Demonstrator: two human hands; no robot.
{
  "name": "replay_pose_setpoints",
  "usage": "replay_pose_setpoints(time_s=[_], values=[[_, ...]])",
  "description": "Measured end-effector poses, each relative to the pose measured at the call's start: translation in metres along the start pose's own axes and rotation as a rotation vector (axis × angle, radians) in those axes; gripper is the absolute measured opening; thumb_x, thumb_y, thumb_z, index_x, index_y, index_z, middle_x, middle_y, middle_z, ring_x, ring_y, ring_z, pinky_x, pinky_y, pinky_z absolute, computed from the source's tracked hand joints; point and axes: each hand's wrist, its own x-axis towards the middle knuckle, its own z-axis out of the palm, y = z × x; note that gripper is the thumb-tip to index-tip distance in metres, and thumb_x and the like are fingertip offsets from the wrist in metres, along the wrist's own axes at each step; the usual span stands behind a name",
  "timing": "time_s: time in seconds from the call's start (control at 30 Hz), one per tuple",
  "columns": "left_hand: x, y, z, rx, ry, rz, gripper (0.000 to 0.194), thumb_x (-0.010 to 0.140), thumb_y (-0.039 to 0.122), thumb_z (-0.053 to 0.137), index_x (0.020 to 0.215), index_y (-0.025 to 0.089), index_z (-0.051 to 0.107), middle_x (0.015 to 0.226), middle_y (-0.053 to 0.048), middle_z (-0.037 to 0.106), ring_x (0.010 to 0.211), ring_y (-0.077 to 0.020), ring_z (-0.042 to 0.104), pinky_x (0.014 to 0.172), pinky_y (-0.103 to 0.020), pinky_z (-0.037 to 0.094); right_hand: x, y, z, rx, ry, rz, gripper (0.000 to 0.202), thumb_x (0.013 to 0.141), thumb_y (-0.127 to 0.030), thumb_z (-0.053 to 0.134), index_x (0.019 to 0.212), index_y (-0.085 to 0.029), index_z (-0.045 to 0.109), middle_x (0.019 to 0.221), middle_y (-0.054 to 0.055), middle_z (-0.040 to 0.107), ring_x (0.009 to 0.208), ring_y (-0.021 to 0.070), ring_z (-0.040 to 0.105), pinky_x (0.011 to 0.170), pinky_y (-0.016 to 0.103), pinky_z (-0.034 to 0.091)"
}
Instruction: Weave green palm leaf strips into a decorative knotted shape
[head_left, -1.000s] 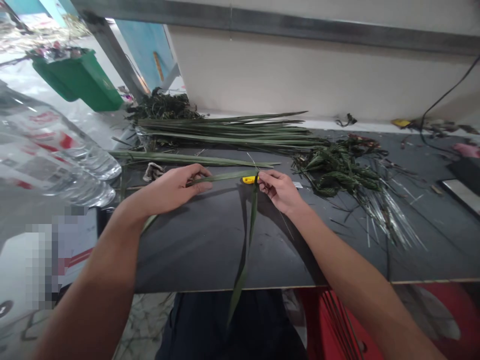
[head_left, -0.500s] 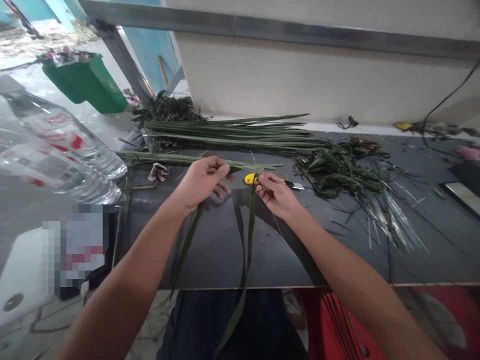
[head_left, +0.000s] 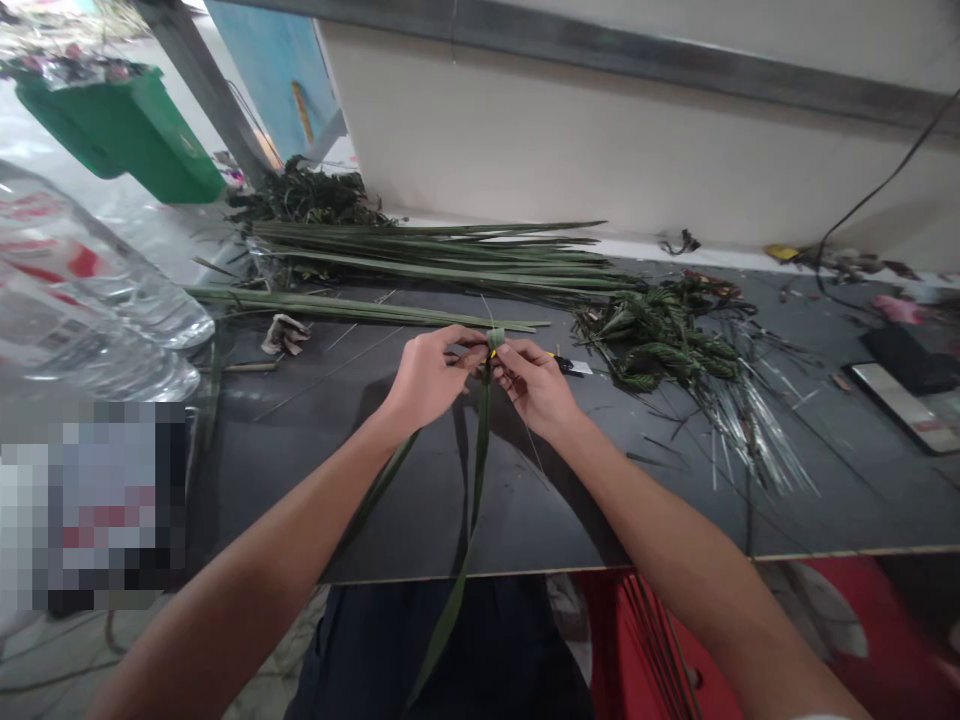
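Note:
Both hands meet over the middle of the dark table. A small folded roll of green leaf [head_left: 496, 339] sits between the fingertips, with a thin wire or stem poking out above it. My left hand [head_left: 435, 375] pinches it from the left side. On the right, my right hand [head_left: 536, 380] grips it with thumb and fingers. A long leaf strip [head_left: 480, 480] hangs from the fingers past the table's front edge. Another green strip [head_left: 386, 470] runs down behind my left forearm. Just behind the hands lies a yellow and black cutter knife [head_left: 574, 367], partly covered.
Long green leaves [head_left: 435, 262] lie across the back. Woven leaf pieces with clear stems [head_left: 667, 335] rest at right, beyond them a phone [head_left: 904, 405]. Water bottles [head_left: 97, 290] stand at left, near a crumpled scrap [head_left: 285, 335]. A green bin [head_left: 127, 130] is on the floor.
My left hand has moved right and closed in on the leaf beside my right hand. The leaf end now forms a small roll at the fingertips. The view has shifted slightly.

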Motion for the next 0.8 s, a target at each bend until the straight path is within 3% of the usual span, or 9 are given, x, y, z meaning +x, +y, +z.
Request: replay_pose_setpoints(time_s=[0.1,0.2,0.33,0.5,0.67,0.8], values=[[-0.004,-0.003,-0.004,0.189,-0.034,0.182,0.027,0.083,0.027,0.075,0.11,0.021,0.076,0.114,-0.008,0.075,0.099,-0.0241,0.072,0.078,-0.033,0.062,0.001,0.0,0.0,0.013,0.035,-0.007,0.037,0.057,-0.042,0.094,0.075,-0.022,0.068,0.066,-0.006,0.066,0.058,0.0061,0.059,0.054,0.018,0.048],[-0.005,-0.006,-0.008,0.372,-0.049,0.338,0.031,0.081,0.018,0.076,0.113,0.021,0.076,0.117,-0.008,0.075,0.108,-0.0253,0.07,0.097,-0.038,0.056,0.001,0.0,-0.001,0.0,0.061,0.015,0.036,0.058,-0.041,0.094,0.075,-0.022,0.069,0.067,-0.005,0.066,0.058,0.0065,0.059,0.055,0.019,0.049],[-0.005,-0.01,-0.012,0.455,-0.022,0.432,0.028,0.091,0.013,0.063,0.114,0.019,0.076,0.113,-0.009,0.077,0.105,-0.0235,0.072,0.096,-0.036,0.055,0.0,-0.001,-0.001,-0.007,0.058,0.033,0.037,0.057,-0.041,0.094,0.074,-0.021,0.069,0.07,-0.004,0.068,0.059,0.0064,0.059,0.054,0.018,0.048],[-0.006,-0.007,-0.016,0.484,0.052,0.384,0.029,0.096,0.017,0.057,0.12,0.02,0.074,0.114,-0.007,0.078,0.105,-0.0241,0.073,0.095,-0.035,0.055,-0.002,0.0,0.002,0.016,0.027,0.027,0.039,0.052,-0.041,0.097,0.065,-0.021,0.066,0.066,-0.005,0.066,0.058,0.0057,0.058,0.052,0.016,0.046],[-0.006,-0.009,-0.012,0.496,0.08,0.382,0.024,0.097,0.02,0.056,0.112,0.019,0.075,0.109,-0.008,0.078,0.102,-0.0246,0.073,0.089,-0.035,0.055,-0.004,0.003,0.005,-0.001,0.007,0.033,0.036,0.057,-0.04,0.094,0.068,-0.022,0.066,0.063,-0.005,0.064,0.058,0.0068,0.058,0.053,0.018,0.047],[-0.006,-0.01,-0.006,0.485,0.162,0.419,0.022,0.098,0.02,0.054,0.105,0.02,0.075,0.121,-0.009,0.074,0.11,-0.0236,0.07,0.096,-0.036,0.053,-0.005,0.007,0.007,-0.025,-0.012,0.022,0.036,0.059,-0.04,0.094,0.07,-0.022,0.065,0.064,-0.005,0.065,0.058,0.0068,0.059,0.053,0.018,0.048]])
